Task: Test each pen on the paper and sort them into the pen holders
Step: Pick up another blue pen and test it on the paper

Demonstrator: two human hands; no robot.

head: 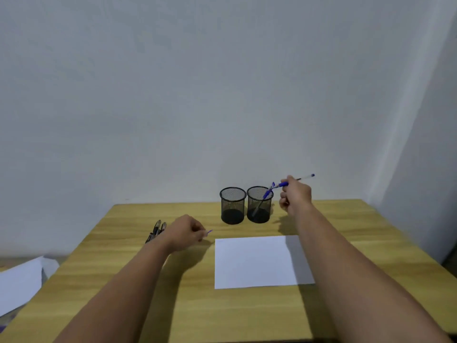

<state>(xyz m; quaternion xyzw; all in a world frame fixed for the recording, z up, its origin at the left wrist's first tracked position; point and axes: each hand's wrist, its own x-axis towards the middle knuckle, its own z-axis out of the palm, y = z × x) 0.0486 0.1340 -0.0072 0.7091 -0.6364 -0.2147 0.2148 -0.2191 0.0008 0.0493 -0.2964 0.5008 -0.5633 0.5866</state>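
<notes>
A bare pale wall fills the upper half of the view, and below it a wooden table (247, 313) runs out of frame at the bottom and both lower corners. A white paper (257, 262) lies flat on it, right of centre, with the right forearm's shadow over its right edge. Behind the paper, near the wall, two black mesh holders stand side by side, touching or nearly so. The left holder (233, 205) shows only a dark base through the mesh. The right holder (259, 204) has one pen inside (262, 201), leaning, its blue cap at the rim.

The right hand (295, 195) is raised just right of the right holder and grips a blue pen (300, 179) (clear barrel, blue ends), which lies nearly level with one end pointing toward the holder's mouth. The middle of the pen is hidden by the fingers.

The left hand (184, 232) hovers low over the table, left of the paper, fingers curled and pinching something small and purplish-blue (209, 231), too blurred to identify. Behind its wrist lie some dark pens (155, 231), partly covered, so their count is unclear.

At the far left, off the table, white sheets (19, 280) are cut off by the frame.
</notes>
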